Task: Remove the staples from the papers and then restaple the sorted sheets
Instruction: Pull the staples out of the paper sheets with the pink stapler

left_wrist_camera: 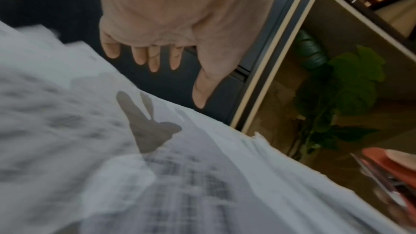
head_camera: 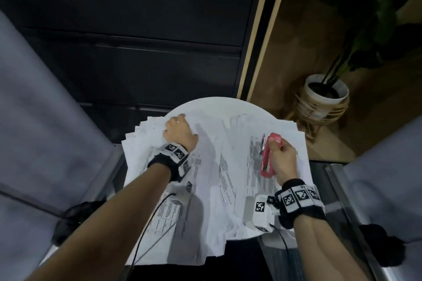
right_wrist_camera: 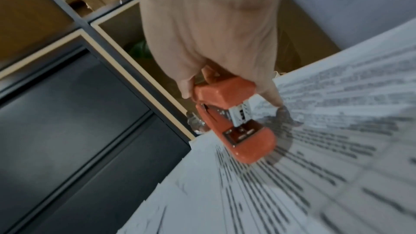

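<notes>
Printed white papers (head_camera: 212,178) lie spread in loose, fanned stacks over a small round white table (head_camera: 219,103). My left hand (head_camera: 179,132) hovers over the far left of the sheets. In the left wrist view its fingers (left_wrist_camera: 155,60) hang spread above the papers (left_wrist_camera: 202,184) and hold nothing. My right hand (head_camera: 282,157) grips a red stapler (head_camera: 270,155) just above the right-hand sheets. In the right wrist view the stapler (right_wrist_camera: 245,138) points down at the printed paper (right_wrist_camera: 315,166), and its jaws are slightly apart.
A slim pen-like object (head_camera: 262,145) lies on the papers beside the stapler. Several sheets overhang the table's near edge. Grey upholstery (head_camera: 45,121) flanks the table on the left and the right. A dark cabinet (head_camera: 137,41) stands behind, and a potted plant (head_camera: 324,95) sits at the far right.
</notes>
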`<state>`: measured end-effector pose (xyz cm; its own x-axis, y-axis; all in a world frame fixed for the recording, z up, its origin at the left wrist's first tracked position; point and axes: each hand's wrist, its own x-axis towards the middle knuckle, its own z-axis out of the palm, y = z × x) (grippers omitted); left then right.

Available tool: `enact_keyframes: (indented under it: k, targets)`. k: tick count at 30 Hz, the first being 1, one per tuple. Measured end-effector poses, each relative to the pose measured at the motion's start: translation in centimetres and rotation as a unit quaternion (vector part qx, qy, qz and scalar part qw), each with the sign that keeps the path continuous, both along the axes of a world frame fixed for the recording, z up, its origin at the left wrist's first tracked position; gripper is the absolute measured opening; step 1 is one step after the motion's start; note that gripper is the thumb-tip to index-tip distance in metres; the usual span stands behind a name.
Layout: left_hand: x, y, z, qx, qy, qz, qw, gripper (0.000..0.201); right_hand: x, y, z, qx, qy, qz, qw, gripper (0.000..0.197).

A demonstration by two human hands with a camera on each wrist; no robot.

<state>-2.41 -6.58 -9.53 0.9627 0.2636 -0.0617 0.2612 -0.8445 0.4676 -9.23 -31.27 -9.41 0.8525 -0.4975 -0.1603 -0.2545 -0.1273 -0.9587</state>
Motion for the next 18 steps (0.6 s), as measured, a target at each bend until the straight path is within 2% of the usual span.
enact_keyframes:
  k: [4,7,11,18]
  targets:
    - [-1.8,6.9,-1.3,0.082,0.087,0.039,0.992,0.083,0.2,1.6,-1.4,-0.051,0.059,0.064,0.995,0.017]
    - [-3.2,9.5,-2.5,0.04,0.079,0.016,0.996,0.097,0.7,2.0,-1.6,-0.08,0.086,0.075,0.99,0.017]
    - [-4.3,10.6,-3.1,-0.02,0.031,0.014,0.999,0.096,1.2,2.3,-2.4,-0.093,0.109,0.071,0.987,0.02]
    - [-3.8,10.8,-2.1,-0.015,0.067,0.027,0.997,0.102,1.4,2.4,-3.3,-0.105,0.119,0.06,0.985,0.023]
